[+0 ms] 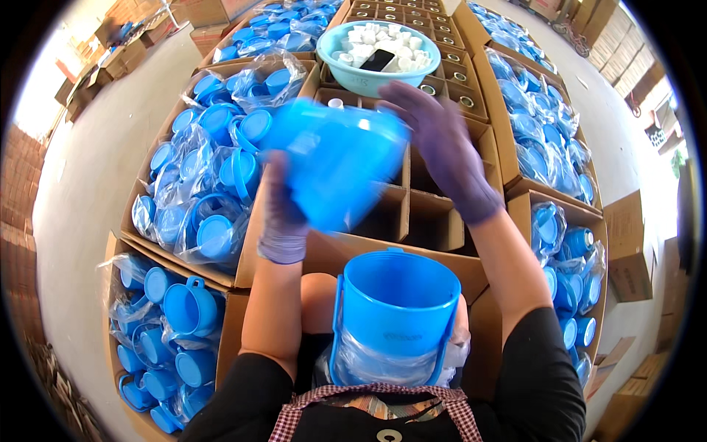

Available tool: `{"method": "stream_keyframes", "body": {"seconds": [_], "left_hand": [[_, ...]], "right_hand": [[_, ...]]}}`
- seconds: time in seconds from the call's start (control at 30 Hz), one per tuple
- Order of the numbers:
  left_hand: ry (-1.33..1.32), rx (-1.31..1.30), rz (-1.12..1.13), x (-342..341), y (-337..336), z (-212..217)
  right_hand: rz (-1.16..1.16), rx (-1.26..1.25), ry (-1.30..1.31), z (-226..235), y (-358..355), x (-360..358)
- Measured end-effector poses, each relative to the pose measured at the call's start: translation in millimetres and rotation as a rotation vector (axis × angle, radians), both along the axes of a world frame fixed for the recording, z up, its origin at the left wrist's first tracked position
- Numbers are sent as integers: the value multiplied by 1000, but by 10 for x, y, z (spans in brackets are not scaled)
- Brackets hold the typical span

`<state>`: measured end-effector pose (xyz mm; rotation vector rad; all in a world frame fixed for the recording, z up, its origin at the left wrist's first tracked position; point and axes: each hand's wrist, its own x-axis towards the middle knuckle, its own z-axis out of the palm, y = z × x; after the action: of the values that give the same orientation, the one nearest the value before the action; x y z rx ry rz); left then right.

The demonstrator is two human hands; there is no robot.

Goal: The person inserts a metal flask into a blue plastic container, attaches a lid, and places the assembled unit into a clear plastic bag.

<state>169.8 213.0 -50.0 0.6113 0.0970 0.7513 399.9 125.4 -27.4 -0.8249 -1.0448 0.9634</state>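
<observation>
The left hand (pixel 283 221), in a thin purple glove, holds a blue container (pixel 339 158) above the near end of a divided carton (pixel 403 214); its grip is closed on the container's left side, thumb toward the wearer, which seems to let 1 hand bear the weight. The right hand (pixel 445 147), gloved too, has its grip spread, fingers extended beside the container's right side, as if to leave that side free; motion blur hides whether the fingertips touch it. A second container, a blue bucket (pixel 401 324), stands mouth up between the knees with clear plastic (pixel 383 361) bunched around its lower part, a position that likely steadies it and keeps its mouth within reach. Farther off, a pale blue basin (pixel 335 68) of white caps (pixel 401 44), with a black phone (pixel 378 60) on them, rests across the carton's far part, presumably using the dividers as a stand. Cartons of blue containers in clear bags flank the wearer on 2 sides, handy for either arm.
</observation>
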Motion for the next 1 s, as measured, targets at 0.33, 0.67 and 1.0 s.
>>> {"method": "stream_keyframes", "body": {"seconds": [0.33, 0.67, 1.0], "left_hand": [[-173, -174, 462, -395, 1002, -1391], [-478, -360, 218, -590, 920, -1015], [-71, 594, 100, -474, 608, -35]], "right_hand": [[-137, -577, -1407, -1951, 2028, -77], [-222, -272, -1383, -938, 1312, 73], [-250, 400, -318, 2047, 373, 514]]}}
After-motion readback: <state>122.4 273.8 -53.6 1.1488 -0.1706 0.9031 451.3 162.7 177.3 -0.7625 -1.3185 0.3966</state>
